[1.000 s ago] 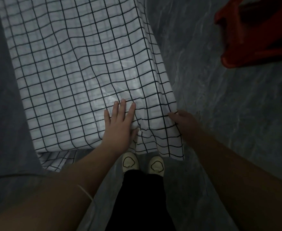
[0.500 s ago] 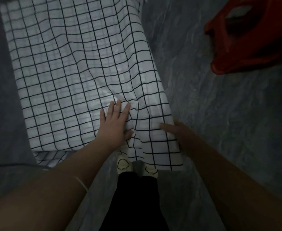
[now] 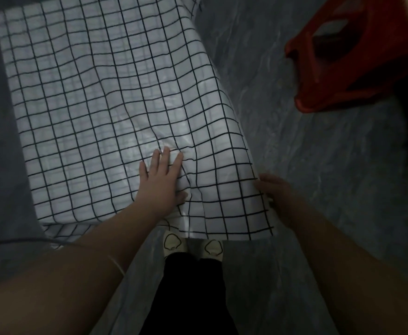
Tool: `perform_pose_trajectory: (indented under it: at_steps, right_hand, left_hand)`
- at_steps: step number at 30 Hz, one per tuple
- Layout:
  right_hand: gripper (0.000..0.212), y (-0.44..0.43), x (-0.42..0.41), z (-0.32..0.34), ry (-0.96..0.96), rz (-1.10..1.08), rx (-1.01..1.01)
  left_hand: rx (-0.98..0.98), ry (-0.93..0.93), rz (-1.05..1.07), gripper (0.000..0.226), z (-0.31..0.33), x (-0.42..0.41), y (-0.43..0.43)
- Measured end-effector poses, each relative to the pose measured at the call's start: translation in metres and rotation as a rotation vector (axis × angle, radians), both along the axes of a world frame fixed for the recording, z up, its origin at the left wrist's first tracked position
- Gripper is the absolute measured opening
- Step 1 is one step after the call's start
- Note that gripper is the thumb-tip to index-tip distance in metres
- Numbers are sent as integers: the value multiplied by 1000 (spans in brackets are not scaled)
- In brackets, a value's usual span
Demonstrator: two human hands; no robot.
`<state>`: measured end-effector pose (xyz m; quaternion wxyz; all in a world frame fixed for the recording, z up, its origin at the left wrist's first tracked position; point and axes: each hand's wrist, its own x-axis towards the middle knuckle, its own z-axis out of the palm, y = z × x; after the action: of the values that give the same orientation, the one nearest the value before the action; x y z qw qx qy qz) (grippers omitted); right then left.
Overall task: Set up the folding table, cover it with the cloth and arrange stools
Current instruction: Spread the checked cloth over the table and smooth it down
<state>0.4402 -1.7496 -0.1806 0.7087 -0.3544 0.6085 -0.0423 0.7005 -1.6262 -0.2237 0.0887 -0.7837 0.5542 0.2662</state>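
Observation:
A white cloth with a black grid (image 3: 96, 97) lies over the table and hides it; its near right corner hangs down over my feet. My left hand (image 3: 160, 182) rests flat on the cloth near that corner, fingers spread. At the cloth's right hanging edge is my right hand (image 3: 276, 197), touching the fabric with curled fingers; whether it pinches the edge I cannot tell. A red plastic stool (image 3: 352, 56) stands on the floor at the upper right, apart from the table.
Grey marbled floor (image 3: 306, 165) surrounds the table. My feet in pale shoes (image 3: 190, 246) stand just under the hanging cloth corner. A thin cable (image 3: 12, 241) runs across the floor at the left.
My right hand has slid to the right along the cloth's hanging edge. The hanging corner now lies flatter. My left hand stays pressed on the cloth.

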Motion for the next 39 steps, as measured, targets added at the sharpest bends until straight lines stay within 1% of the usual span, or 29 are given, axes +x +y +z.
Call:
perform_pose_trajectory:
  at_steps: [1,3,4,5,6,8,9,11,13,16,17,18,20,23,27,28,30,31,32,33,34,36,37,39]
  right_hand:
    - [26,-1,-3,0,15,2,64]
    - [72,-3,-4,-3,10,15,153]
    - [91,-3,-2,-3,5,9,153]
    - [102,-3,0,-6,-1,-13,124]
    - [98,-3,4,-5,-7,-29,88]
    - [64,-6,15,-4,-25,-58,18]
    - [50,-8,20,-5,-35,-50,-13]
    - [37,-13,30,-4,-35,-21,-85]
    - [31,-17,41,-2,-60,65,-113]
    - [38,-20,47,-4,9,316,-160]
    - [36,-19,45,-6,52,352,-184]
    - [34,-20,42,-7,91,348,-189]
    - [34,-21,34,-5,120,271,-159]
    - [34,-25,22,3,87,224,-137]
    - [16,-24,7,-7,102,203,-119]
    - [16,-21,4,-15,153,201,-131]
    - [39,-13,-4,-41,347,181,-143]
    - [45,-9,-7,-52,441,156,-150]
    - [45,-6,-10,-62,518,137,-166]
    - [42,-4,-10,-68,590,166,-188]
    - [42,-1,-7,-73,649,226,-216]
    - [54,5,3,-71,727,343,-353]
    - [59,9,13,-64,705,364,-455]
    - [65,19,31,-53,571,443,-705]
  left_hand:
    - [-2,1,1,106,-1,-1,0]
    - [-2,2,0,106,-1,-1,1]
    - [0,-1,-2,106,-1,-2,1]
    - [3,-3,-6,106,-1,-2,1]
    - [8,-4,-8,106,0,-2,1]
    - [15,-1,-6,105,1,-2,1]
    - [17,1,-3,105,1,-2,0]
    - [19,2,-2,104,1,-3,1]
    - [21,2,-6,104,1,-3,0]
    - [20,6,-3,104,0,-2,1]
    - [15,7,-1,104,0,-2,1]
    - [7,8,1,104,-1,-2,2]
    - [-13,23,8,104,0,0,3]
    - [-40,75,29,103,2,1,3]
    - [-42,57,-1,102,-1,3,5]
    - [-40,42,-17,101,-2,4,6]
    - [-38,-3,-59,99,-6,4,9]
    - [-45,-23,-72,98,-8,3,11]
    - [-50,-38,-78,97,-10,3,13]
    - [-54,-53,-81,97,-10,3,14]
    - [-59,-68,-86,96,-11,2,16]
    - [-77,-90,-111,97,-9,-1,19]
    - [-88,-91,-123,97,-8,-3,19]
    - [-111,-81,-140,97,-4,-7,17]
